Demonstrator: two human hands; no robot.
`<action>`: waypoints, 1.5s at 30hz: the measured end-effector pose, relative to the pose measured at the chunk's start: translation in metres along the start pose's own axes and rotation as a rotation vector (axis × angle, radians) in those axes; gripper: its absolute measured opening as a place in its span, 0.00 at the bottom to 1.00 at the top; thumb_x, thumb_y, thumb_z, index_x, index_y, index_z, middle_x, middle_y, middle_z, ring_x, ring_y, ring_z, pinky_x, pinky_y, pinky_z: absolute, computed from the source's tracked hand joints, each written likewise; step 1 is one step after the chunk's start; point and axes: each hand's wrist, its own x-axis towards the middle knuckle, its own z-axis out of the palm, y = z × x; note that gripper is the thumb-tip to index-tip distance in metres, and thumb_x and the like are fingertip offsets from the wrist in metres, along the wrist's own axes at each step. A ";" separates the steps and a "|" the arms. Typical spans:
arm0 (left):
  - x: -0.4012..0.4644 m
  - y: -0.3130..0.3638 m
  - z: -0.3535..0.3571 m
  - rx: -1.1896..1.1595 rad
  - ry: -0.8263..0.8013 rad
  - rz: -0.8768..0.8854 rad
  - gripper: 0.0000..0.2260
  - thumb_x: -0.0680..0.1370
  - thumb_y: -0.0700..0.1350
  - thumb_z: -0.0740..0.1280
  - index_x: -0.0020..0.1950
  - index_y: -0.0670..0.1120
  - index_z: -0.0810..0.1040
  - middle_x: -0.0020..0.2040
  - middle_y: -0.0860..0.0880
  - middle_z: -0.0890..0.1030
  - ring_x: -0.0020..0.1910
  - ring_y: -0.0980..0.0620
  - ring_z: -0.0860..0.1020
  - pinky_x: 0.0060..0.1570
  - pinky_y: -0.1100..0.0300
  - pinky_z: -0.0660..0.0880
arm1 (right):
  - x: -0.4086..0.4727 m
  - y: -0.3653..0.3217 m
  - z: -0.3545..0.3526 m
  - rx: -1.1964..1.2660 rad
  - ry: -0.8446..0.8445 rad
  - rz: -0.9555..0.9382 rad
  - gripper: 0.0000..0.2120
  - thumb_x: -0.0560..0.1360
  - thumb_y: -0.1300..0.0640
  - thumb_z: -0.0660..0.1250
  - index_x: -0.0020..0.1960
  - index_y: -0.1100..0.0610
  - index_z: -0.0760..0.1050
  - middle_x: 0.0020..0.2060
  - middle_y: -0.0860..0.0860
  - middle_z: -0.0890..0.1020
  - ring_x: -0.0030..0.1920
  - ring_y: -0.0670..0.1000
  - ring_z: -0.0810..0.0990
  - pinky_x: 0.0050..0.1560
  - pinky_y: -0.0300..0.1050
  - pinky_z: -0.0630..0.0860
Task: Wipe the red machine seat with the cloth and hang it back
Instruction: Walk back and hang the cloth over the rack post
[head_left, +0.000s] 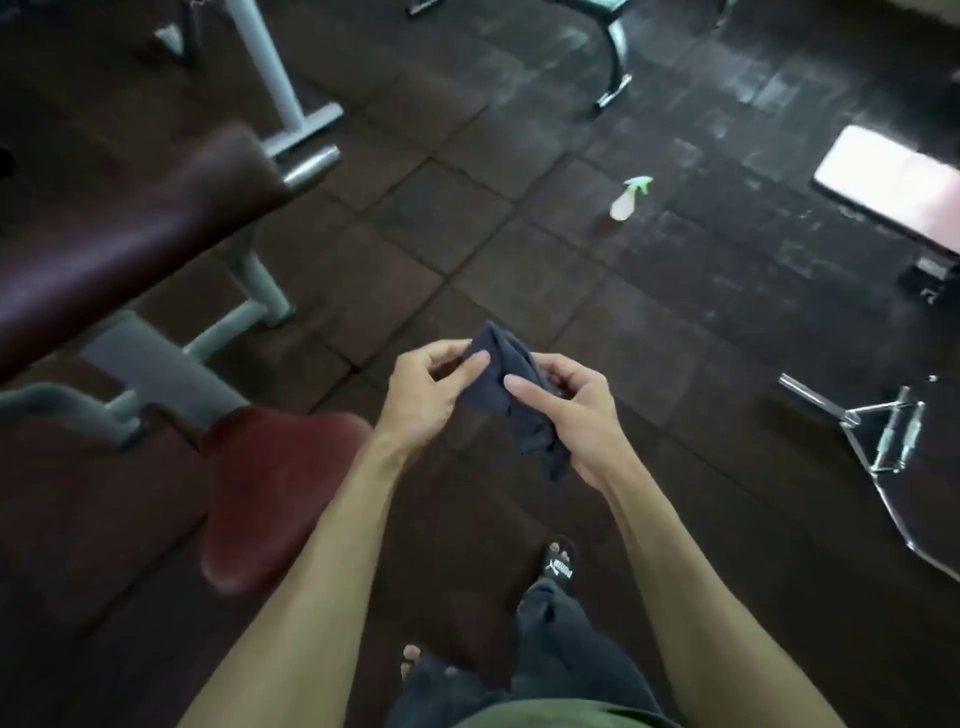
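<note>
At six o'clock, nearest the camera, dark trousers and a black slide sandal (561, 566) stand on the floor; white lettering on its strap reads PUMA, upside down from this view, the only legible writing here.

Just above centre, both hands hold the dark blue cloth (511, 395) in the air. The left hand (423, 389) pinches its upper edge between thumb and forefinger, and the right hand (574, 415) grips the bunched lower part, thumb laid across the fabric. The cloth looks thin, limp and very light; it folds and sags wherever it is unsupported, with a loose tail hanging below the right palm. It is neither fragile nor slippery, and any edge will serve as a hold. For wiping, it likely handles best gathered into a flat pad under one palm, so stray corners do not drag.

At eight o'clock the red machine seat (270, 493) sits just beside the left forearm, well below the cloth and untouched by it. Its padded surface looks smooth and firm. At ten o'clock a darker maroon pad (130, 234) rests on a grey frame (150, 358).

At one o'clock, well apart on the floor tiles, stands a spray bottle (628, 200) with a green trigger; no label shows.
</note>
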 end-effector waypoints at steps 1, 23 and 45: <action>0.009 0.012 0.023 0.037 -0.021 0.053 0.09 0.79 0.46 0.74 0.56 0.43 0.86 0.52 0.46 0.88 0.52 0.52 0.85 0.52 0.56 0.78 | 0.006 -0.005 -0.023 -0.023 0.032 -0.027 0.13 0.73 0.59 0.77 0.56 0.59 0.83 0.48 0.56 0.88 0.46 0.51 0.86 0.44 0.46 0.82; 0.275 0.191 0.480 0.172 -0.763 0.584 0.09 0.77 0.39 0.75 0.53 0.52 0.83 0.49 0.53 0.87 0.47 0.52 0.86 0.52 0.46 0.83 | 0.172 -0.113 -0.468 -0.069 0.761 -0.366 0.08 0.75 0.62 0.74 0.50 0.52 0.81 0.43 0.47 0.85 0.45 0.47 0.84 0.49 0.48 0.79; 0.624 0.363 0.872 0.583 -0.886 1.053 0.10 0.73 0.52 0.78 0.53 0.55 0.84 0.51 0.54 0.78 0.49 0.52 0.79 0.50 0.53 0.79 | 0.470 -0.262 -0.797 -0.741 1.586 -0.414 0.08 0.71 0.63 0.79 0.49 0.57 0.88 0.45 0.47 0.86 0.47 0.44 0.83 0.54 0.33 0.77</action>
